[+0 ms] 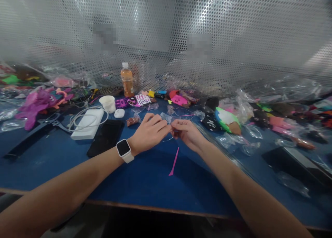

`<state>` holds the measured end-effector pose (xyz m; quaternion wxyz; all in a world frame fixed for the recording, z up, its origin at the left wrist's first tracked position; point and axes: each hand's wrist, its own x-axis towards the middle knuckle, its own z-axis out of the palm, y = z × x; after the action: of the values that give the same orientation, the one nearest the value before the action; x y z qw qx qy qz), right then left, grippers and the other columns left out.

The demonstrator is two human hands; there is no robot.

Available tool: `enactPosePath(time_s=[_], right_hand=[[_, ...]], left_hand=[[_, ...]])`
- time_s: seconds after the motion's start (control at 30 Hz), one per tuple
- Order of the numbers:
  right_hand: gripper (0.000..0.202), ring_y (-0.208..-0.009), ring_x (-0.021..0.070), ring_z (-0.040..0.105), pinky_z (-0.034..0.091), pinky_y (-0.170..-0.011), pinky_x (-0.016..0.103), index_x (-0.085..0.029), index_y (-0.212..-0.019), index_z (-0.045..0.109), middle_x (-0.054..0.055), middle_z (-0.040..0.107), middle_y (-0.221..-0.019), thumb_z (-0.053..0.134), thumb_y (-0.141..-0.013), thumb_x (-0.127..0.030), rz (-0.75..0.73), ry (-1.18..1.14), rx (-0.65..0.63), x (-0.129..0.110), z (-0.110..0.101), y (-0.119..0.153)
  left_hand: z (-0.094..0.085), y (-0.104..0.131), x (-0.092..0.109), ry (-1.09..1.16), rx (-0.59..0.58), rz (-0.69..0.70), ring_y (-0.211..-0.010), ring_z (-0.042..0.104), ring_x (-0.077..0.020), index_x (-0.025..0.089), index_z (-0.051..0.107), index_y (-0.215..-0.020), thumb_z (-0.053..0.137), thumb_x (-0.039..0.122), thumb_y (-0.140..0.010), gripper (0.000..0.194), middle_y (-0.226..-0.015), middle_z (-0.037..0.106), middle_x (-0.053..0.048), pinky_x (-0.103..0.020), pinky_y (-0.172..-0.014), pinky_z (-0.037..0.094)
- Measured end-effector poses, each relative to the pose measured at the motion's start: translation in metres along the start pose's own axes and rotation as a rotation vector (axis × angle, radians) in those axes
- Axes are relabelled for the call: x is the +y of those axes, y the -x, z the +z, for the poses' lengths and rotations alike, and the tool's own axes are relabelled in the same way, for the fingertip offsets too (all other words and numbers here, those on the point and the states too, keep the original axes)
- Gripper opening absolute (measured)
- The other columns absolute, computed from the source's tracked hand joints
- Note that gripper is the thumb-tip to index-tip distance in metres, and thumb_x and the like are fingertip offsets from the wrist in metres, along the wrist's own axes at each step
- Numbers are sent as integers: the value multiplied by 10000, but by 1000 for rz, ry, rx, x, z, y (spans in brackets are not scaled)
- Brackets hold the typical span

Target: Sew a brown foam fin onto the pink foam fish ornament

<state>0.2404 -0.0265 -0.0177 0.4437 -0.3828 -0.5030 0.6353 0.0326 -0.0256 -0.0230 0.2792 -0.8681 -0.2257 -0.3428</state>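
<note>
My left hand (150,133), with a white-strapped watch (123,148) on its wrist, is over the middle of the table with fingers bent and pressed together. Its fingertips meet those of my right hand (187,134), which is closed in a pinch. What the two hold between them is small and mostly hidden. A thin pale strand (168,139) curves just below the fingertips. Right behind them lies a crumpled clear plastic wrapper (166,117). On the blue table (145,186), nearer to me, rests a slim pink plastic modelling tool (174,162).
To the left are a black phone (105,137), a white box with a coiled cable (88,124), a white cup (108,103) and a purple clay figure (37,104). A drink bottle (127,79) stands before the perforated metal panel (160,34). Colourful clay pieces and plastic bags line the back.
</note>
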Motion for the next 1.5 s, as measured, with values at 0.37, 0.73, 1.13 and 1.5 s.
enactPosePath(time_s=[0.37, 0.73, 1.13, 1.5], right_hand=[[307, -496, 84, 421, 255, -491, 259, -175, -725, 632, -40, 518, -614, 846, -787, -387, 146, -147, -65, 1, 6, 6], [262, -981, 247, 662, 538, -761, 378, -238, -1075, 666, 86, 692, -1142, 762, -874, -377, -432, 606, 445, 20, 14, 3], [145, -822, 217, 676, 512, -814, 376, -250, -1080, 754, 27, 740, -918, 669, -964, -229, -649, 1155, 324, 8, -6, 3], [148, -882, 251, 634, 469, -830, 404, -263, -963, 778, 40, 701, -877, 639, -968, -214, -620, 1209, 338, 3, -18, 0]], left_hand=[[0, 5, -3, 9, 17, -75, -900, 528, -206, 236, 664, -1126, 562, 168, -1036, 152, -889, 704, -19, -407, -879, 371], [10, 3, -9, 119, -102, -394, -901, 546, -227, 195, 647, -1001, 510, 304, -1082, 193, -952, 719, -41, -407, -851, 384], [12, 4, -7, 252, -170, -518, -877, 565, -228, 209, 633, -903, 572, 364, -1057, 227, -865, 717, -15, -393, -815, 344], [14, 4, 0, 329, -248, -381, -832, 521, -207, 199, 679, -972, 455, 263, -1089, 260, -915, 739, -22, -372, -767, 313]])
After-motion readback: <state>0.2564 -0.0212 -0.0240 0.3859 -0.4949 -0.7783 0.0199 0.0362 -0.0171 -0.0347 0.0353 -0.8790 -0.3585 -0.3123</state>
